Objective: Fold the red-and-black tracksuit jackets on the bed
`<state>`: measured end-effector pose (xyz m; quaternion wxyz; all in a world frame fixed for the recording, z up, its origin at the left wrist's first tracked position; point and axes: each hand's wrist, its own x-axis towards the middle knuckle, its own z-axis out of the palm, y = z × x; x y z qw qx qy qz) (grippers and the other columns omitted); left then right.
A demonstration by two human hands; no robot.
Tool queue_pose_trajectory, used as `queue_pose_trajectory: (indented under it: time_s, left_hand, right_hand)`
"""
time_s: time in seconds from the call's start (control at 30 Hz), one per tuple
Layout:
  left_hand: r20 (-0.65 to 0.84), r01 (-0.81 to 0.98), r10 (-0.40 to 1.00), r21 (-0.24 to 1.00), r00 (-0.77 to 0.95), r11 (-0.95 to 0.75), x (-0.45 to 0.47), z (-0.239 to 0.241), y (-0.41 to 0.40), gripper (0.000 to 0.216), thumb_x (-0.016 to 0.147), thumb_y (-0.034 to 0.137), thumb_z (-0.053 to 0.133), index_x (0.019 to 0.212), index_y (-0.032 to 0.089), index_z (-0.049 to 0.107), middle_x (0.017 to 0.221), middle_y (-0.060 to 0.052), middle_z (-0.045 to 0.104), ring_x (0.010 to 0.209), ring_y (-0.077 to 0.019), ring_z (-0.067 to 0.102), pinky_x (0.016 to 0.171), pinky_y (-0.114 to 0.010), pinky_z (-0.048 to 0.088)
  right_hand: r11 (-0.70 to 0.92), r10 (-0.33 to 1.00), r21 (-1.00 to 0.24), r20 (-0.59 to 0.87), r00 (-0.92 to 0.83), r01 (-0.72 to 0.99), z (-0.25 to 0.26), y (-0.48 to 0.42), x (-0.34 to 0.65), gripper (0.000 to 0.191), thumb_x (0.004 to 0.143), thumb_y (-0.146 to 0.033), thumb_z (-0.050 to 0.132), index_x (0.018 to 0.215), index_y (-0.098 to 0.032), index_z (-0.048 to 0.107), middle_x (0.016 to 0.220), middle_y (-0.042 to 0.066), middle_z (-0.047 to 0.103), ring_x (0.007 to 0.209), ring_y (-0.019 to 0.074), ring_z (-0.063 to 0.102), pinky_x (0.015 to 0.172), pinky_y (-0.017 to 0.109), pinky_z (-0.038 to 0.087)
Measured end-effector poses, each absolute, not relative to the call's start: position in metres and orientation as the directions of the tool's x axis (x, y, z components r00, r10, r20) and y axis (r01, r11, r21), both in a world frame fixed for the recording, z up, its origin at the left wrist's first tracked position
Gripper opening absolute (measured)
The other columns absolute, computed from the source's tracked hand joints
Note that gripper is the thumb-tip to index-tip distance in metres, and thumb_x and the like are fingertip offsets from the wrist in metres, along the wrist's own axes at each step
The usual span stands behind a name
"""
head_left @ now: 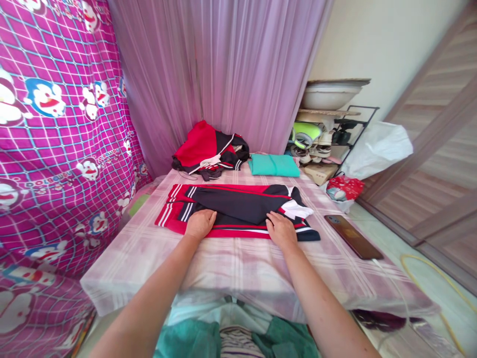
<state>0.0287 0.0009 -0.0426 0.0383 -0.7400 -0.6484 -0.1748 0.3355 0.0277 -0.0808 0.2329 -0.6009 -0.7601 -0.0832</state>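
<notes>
Head view: the left hand (201, 223) and right hand (281, 229) lay on the near side of a dark red-trimmed garment (238, 204), palms down; whether the fingers pinched the cloth or only pressed it could not be told. The garment stretched across the middle of the table (238, 263), parallel to its near edge, its sleeves turned in, so its folding looked well advanced, though loose layers were not yet squared up. Toward the far left corner, a red-and-black garment (201, 146) sat heaped and unfolded; at the far right corner lay a neatly folded teal bundle (274, 165). A phone (352, 236) rested by the right edge. Beyond that corner, a white basin (330, 97) stood above stacked shoes (320, 149), its inside hidden, and a red bag (349, 187) bulged, its contents unseen.
</notes>
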Motion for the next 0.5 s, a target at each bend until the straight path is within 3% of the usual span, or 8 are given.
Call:
queue_pose_trajectory:
  time_s: [0.5]
  left_hand:
    - [0.318, 0.971, 0.943, 0.176, 0.101, -0.163, 0.0279, -0.0433, 0.0017, 0.043, 0.101, 0.037, 0.034, 0.094, 0.021, 0.072, 0.099, -0.008, 0.075, 0.093, -0.0201, 0.069, 0.084, -0.030, 0.050]
  right_hand:
    - [0.257, 0.888, -0.163, 0.429, -0.166, 0.953, -0.0793, 0.0277, 0.3351, 0.038, 0.094, -0.024, 0.044, 0.120, -0.017, 0.071, 0.129, 0.011, 0.067, 0.118, 0.0240, 0.062, 0.105, 0.038, 0.044]
